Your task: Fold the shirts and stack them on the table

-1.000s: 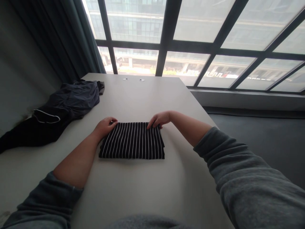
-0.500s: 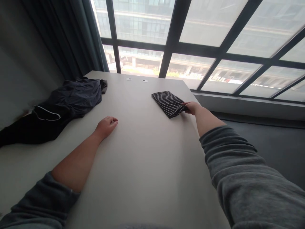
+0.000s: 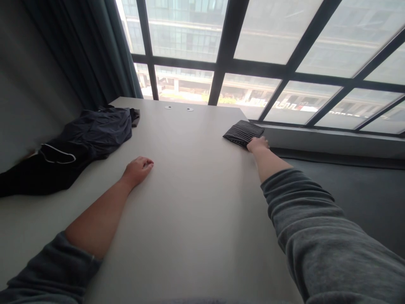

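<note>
I see the right hand point(image 3: 258, 144) gripping one side of the folded striped cloth point(image 3: 241, 131), near the far right corner of the worktop point(image 3: 190, 202). The left hand point(image 3: 138, 169) lies half curled, empty. Held just there, the cloth could flop open or fall.

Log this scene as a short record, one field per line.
Right hand: gripping the striped cloth by its near right part
Cloth: folded, black with white stripes, by the far right corner of the table; contact with the tabletop unclear
Left hand: on the table, fingers slightly curled, no cloth in it
Left side: dark clothes in a loose heap
Background: window, curtain
</note>
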`<state>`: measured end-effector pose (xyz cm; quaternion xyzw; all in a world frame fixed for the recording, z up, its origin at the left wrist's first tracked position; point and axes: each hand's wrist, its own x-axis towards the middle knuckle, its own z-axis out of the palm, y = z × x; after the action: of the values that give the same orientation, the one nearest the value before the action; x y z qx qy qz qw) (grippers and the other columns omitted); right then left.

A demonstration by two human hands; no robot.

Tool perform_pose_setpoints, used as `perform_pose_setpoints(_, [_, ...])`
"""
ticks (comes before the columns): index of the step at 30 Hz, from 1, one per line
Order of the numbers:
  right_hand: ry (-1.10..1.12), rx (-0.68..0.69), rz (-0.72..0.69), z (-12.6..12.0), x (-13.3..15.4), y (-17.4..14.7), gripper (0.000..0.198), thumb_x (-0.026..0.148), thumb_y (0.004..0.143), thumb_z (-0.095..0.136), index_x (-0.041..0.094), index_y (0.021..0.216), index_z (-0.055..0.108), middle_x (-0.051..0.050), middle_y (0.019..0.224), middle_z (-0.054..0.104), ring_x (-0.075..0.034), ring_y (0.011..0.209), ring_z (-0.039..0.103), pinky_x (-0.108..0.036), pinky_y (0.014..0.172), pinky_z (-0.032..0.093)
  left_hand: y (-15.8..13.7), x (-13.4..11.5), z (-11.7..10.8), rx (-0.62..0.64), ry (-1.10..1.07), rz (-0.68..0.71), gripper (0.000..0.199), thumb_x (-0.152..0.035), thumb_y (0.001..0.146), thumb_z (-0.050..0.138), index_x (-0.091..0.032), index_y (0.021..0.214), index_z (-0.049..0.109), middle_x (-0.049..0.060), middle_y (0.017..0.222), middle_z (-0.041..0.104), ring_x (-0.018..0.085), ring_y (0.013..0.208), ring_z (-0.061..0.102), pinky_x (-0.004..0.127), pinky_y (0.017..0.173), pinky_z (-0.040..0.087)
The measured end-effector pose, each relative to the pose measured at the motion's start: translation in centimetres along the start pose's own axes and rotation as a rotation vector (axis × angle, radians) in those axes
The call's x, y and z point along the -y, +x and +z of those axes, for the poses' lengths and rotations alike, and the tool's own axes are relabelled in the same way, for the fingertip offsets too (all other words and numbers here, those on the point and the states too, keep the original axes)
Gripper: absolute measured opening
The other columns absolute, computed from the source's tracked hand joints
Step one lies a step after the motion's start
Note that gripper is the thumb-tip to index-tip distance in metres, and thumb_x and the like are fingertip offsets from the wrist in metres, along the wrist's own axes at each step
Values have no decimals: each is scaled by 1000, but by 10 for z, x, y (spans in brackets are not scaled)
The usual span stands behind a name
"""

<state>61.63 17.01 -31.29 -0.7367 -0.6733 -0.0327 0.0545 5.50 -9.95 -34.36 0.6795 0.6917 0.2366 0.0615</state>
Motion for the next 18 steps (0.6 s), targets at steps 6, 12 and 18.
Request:
perform_pose_setpoints(6, [-56,21,-208,-1,71,-14,54,35,103,49,19,154,52,-25,158,43,-43,141,41,-61,112,39,0,-3,1,13,21,2,38,-45,92,50,-21,106,76,11,115,73,29,108,67,41,102,52])
perform_pose_setpoints(12, [-76,158,-90,4,95,-1,52,39,108,42,16,151,59,-32,146,56,-44,136,54,-62,106,45,-5,-7,0,14,3,0,37,-46,93,50,-22,106,76,10,114,73,29,108,68,42,102,51])
perform_pose_setpoints(18, [-106,146,-107,8,78,-3,50,36,108,42,8,141,67,-34,129,68,-43,126,66,-58,101,50,-5,-10,2,23,-12,-4,37,-47,93,50,-23,106,76,9,115,74,30,110,68,43,102,51])
